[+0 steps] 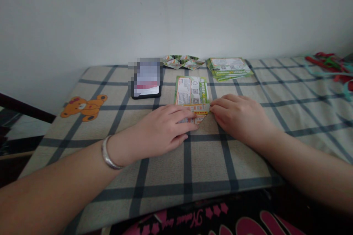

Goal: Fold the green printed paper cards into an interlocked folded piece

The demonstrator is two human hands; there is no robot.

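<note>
A green and white printed paper sheet lies on the checked tablecloth in front of me, its near edge folded over into a yellow and orange strip. My left hand lies across the near left of the paper, fingers stretched out and pressing it down. At the paper's right edge, my right hand has its fingertips pressed together on the near right corner, by the fold. A silver bangle circles the left wrist.
Behind the paper sit some folded paper pieces and a stack of printed sheets. A phone lies to the left, partly blurred. An orange bear picture is at far left; red and green strips lie at far right.
</note>
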